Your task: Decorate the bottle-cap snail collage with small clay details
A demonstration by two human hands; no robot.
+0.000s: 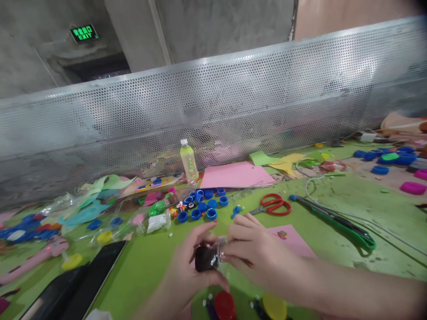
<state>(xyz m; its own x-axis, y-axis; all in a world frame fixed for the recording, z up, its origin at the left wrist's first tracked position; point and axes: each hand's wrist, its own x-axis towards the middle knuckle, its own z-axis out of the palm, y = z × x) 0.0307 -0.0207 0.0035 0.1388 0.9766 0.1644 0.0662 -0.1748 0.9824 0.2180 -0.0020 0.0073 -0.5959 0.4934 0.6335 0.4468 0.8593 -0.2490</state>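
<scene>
My left hand [182, 269] curls around a small black lump in clear plastic wrapping [206, 259], perhaps modelling clay. From the other side, the closed fingers of my right hand [255, 244] pinch the clear plastic at the packet's edge. Below the hands, near the bottom edge, are a red round lid [224, 306] and a yellow round piece [275, 306], each with small dark parts beside it. A pink sheet [295, 240] lies partly under my right forearm. Red-handled scissors [275, 206] rest just beyond my right hand.
Several blue caps [211, 214] sit ahead, near a drink bottle [189, 162] and a pink paper stack [236, 176]. A green utility knife [336, 222] lies right; a black tablet-like slab [96, 275] lies left. Perforated metal panel [220, 93] borders the green table's far side.
</scene>
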